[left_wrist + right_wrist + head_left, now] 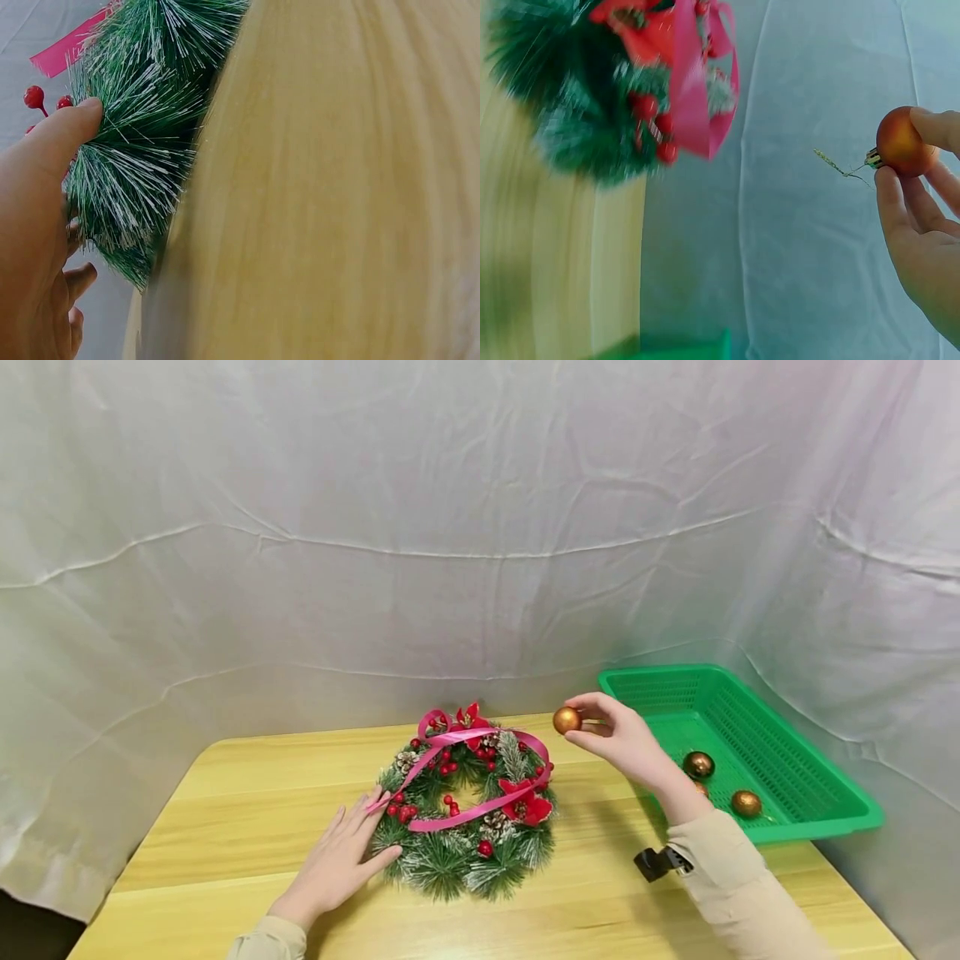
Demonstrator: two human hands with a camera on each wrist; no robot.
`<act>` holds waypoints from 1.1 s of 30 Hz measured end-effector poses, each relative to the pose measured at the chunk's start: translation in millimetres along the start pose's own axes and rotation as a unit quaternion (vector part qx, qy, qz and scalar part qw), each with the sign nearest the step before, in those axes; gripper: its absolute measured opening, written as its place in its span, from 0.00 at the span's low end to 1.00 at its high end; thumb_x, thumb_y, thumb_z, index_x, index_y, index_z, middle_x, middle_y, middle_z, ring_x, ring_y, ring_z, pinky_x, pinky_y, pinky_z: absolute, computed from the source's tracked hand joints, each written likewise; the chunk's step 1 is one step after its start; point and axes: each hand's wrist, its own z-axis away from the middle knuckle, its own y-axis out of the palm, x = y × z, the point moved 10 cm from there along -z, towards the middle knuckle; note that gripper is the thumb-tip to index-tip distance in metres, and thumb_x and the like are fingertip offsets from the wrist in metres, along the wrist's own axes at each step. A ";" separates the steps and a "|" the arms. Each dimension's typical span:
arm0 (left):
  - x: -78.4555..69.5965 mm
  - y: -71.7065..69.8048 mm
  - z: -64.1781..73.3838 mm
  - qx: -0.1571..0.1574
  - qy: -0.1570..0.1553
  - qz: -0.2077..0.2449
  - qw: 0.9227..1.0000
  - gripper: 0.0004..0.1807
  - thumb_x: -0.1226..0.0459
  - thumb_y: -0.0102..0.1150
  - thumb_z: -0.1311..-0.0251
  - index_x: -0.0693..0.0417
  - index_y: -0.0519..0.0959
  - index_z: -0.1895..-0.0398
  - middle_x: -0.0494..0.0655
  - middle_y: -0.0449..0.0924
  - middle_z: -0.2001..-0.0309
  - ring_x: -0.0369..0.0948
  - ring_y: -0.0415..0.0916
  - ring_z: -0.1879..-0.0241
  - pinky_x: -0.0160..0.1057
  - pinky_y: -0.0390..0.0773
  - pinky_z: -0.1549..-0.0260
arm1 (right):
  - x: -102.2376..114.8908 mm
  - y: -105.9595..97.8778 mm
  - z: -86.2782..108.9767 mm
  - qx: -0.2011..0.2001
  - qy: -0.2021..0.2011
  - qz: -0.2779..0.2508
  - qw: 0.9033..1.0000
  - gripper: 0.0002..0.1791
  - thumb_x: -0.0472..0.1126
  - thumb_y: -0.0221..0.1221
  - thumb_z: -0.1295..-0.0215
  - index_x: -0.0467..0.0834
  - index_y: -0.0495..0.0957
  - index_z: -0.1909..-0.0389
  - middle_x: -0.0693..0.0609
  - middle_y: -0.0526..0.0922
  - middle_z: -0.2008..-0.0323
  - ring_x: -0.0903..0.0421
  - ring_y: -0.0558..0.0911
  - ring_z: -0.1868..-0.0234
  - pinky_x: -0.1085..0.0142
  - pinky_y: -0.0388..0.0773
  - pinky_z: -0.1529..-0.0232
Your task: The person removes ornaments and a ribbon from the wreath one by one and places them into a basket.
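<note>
A green wreath [442,864] with red berries, red flowers, pinecones and snowy tips lies on the table, a pink ribbon [468,814] looped loosely over it. Against its left edge rests my left hand [337,860], fingers extended and thumb on the needles [142,127]. My right hand [626,743] pinches a copper-coloured bauble [567,720] between thumb and fingertips, up in the air right of the wreath. In the right wrist view a gold hanging string [832,161] trails from the bauble's cap.
A green plastic basket [795,735] stands at the right of the wooden table [225,818]. Inside it are a dark brown bauble [699,765] and a copper one [747,803], with another partly hidden behind the right wrist. A pale cloth [375,527] hangs behind the table.
</note>
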 end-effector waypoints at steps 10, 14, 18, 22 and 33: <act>-0.6 0.0 0.1 -0.007 0.003 0.000 1.000 0.43 0.37 0.47 0.37 0.53 0.58 0.27 0.47 0.47 0.25 0.50 0.47 0.28 0.59 0.46 0.33 | -14.9 -54.6 29.8 -0.045 0.016 0.070 0.996 0.25 0.44 0.64 0.38 0.42 0.72 0.42 0.45 0.77 0.48 0.60 0.80 0.51 0.74 0.78 0.54; 0.4 1.6 -0.5 -0.001 0.001 -0.003 1.000 0.43 0.37 0.46 0.37 0.53 0.57 0.27 0.46 0.46 0.25 0.50 0.46 0.28 0.57 0.45 0.32 | -16.4 -71.0 38.6 -0.057 0.024 0.092 0.994 0.25 0.44 0.63 0.37 0.42 0.72 0.42 0.44 0.77 0.47 0.66 0.79 0.53 0.76 0.77 0.55; 0.6 1.8 -1.0 0.006 -0.002 0.001 1.000 0.44 0.36 0.45 0.37 0.52 0.56 0.27 0.45 0.44 0.24 0.49 0.45 0.27 0.57 0.43 0.32 | -21.2 -85.4 47.9 -0.062 0.042 0.118 0.990 0.25 0.47 0.62 0.36 0.44 0.71 0.40 0.45 0.76 0.46 0.68 0.78 0.53 0.77 0.76 0.56; 0.2 -0.1 -0.9 0.003 -0.002 0.008 1.000 0.43 0.36 0.46 0.37 0.53 0.57 0.27 0.45 0.45 0.25 0.49 0.46 0.28 0.57 0.44 0.32 | -30.9 -98.7 56.9 -0.065 0.057 0.141 0.986 0.26 0.49 0.61 0.36 0.45 0.70 0.39 0.46 0.76 0.47 0.70 0.77 0.53 0.78 0.75 0.56; 1.4 3.3 -0.7 0.010 -0.007 0.008 1.000 0.43 0.36 0.46 0.37 0.52 0.56 0.27 0.44 0.45 0.25 0.48 0.45 0.27 0.56 0.43 0.32 | -68.4 -128.3 84.9 -0.047 0.090 0.169 0.980 0.25 0.48 0.60 0.34 0.43 0.69 0.40 0.49 0.77 0.49 0.75 0.73 0.53 0.77 0.73 0.60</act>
